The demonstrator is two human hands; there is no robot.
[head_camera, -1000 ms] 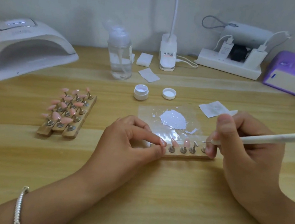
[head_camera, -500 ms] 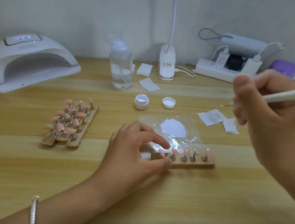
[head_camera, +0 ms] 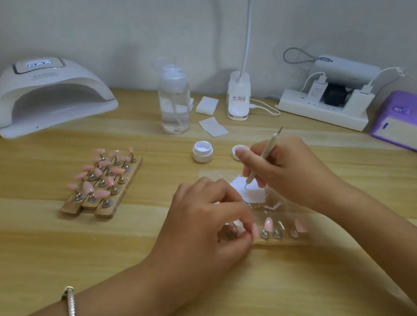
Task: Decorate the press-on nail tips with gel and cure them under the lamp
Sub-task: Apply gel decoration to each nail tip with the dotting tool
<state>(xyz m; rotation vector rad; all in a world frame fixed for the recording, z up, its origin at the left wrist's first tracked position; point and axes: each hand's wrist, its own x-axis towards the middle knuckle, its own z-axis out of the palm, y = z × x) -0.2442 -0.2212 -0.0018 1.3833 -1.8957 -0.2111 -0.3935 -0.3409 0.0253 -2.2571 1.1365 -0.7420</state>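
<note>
Stage: loading gel. The pen's [head_camera: 267, 152] point touches the white gel [head_camera: 250, 190] spread on a clear film [head_camera: 283, 201] at the middle of the desk [head_camera: 290, 299].
Done, by the look: the jar [head_camera: 202, 151] stands open at 11 o'clock of the film with its lid [head_camera: 234, 153] near it. Gel is laid out. A rack [head_camera: 119, 194] of pink tips sits at 9 o'clock of the film. Whether those are decorated I cannot tell.
Left, as I judge: most of it. The tips [head_camera: 269, 223] on the strip [head_camera: 283, 242] look plain pink, and one peg between them is bare. None is under the lamp [head_camera: 47, 96], which stands at 10 o'clock on the desk with its display lit.
Task's thing: the strip lies at 6 o'clock of the film, just beside it and crosswise to the person.
Right hand [head_camera: 284, 170]: it reaches in from 4 o'clock, the forearm passing over the strip's right end. The pen is held steep, its top leaning toward 1 o'clock.
Right grip: grasping the pen, thumb and fingers low on the shaft, pencil-fashion.
Left hand [head_camera: 210, 218]: it comes in from 7 o'clock, back of the hand up and fingers curled.
Left grip: thumb and forefinger pinch the strip's left end. What lies under them is hidden.
Next, likely: carry the loaded pen toward 6 o'clock onto a tip, taking care not to smear.
</note>
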